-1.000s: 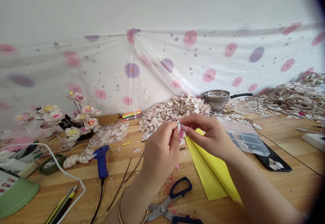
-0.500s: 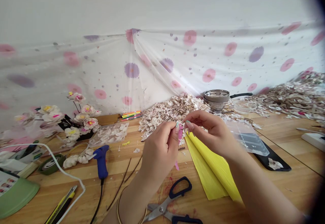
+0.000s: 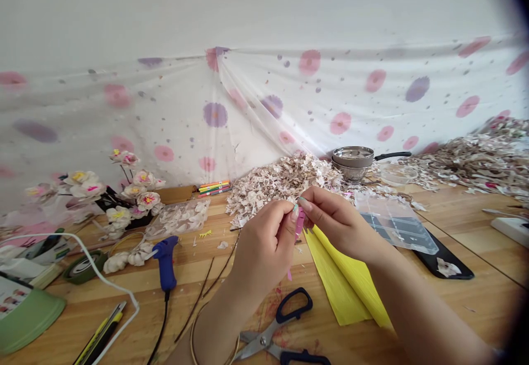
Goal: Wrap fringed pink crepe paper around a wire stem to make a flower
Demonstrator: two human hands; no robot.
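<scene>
My left hand [image 3: 266,238] pinches a small fringed pink paper strip [image 3: 300,223] between thumb and forefinger, its lower end hanging beneath the fingers. Touching the top of that strip, my right hand [image 3: 330,219] has its thumb and fingertips pressed together beside the left fingertips. Yellow crepe paper [image 3: 347,282] lies folded on the table under the right wrist. Scissors [image 3: 275,329] with dark handles rest, blades apart, near my left forearm. Thin brown stems [image 3: 198,293] lie to the left of that forearm.
A blue glue gun [image 3: 166,266] with its cord lies at the left, near white flowers [image 3: 144,188] and a green tape roll [image 3: 84,267]. Behind the hands is a heap of pale petals [image 3: 281,183]. Metal bowls [image 3: 352,161], a clear compartment box [image 3: 392,224] and a black tray [image 3: 458,268] stand right.
My right hand has moved left and closed in on the pink strip at the left fingertips. My left hand has shifted slightly to the right with the strip.
</scene>
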